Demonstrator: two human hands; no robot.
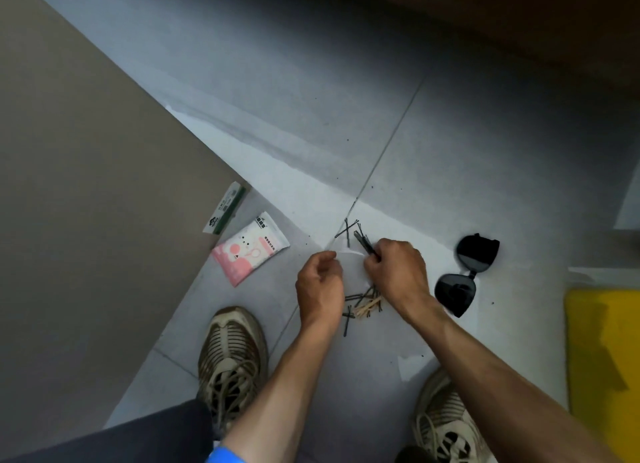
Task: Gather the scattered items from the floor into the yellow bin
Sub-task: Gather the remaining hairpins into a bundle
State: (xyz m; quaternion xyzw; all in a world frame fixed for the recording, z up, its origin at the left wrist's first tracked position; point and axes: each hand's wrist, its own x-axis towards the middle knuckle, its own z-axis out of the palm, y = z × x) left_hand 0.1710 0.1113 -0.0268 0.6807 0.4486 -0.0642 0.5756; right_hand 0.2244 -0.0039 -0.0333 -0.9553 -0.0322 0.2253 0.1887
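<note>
Black hairpins lie scattered on the grey tile floor, some beyond my hands (349, 229) and a pile mixed with pale wooden sticks (367, 303) between my wrists. My right hand (398, 268) grips a bunch of black hairpins (364, 243) that stick out past its fingers. My left hand (320, 286) pinches the edge of a clear plastic bag (346, 252) stretched between both hands. Black sunglasses (464, 272) lie to the right. The yellow bin (602, 351) is at the right edge.
A pink and white packet (249, 249) and a narrow green and white packet (227, 208) lie at the left, beside a large brown board (86, 185). My two shoes (232, 362) stand near the bottom. Dark furniture (519, 19) fills the top right.
</note>
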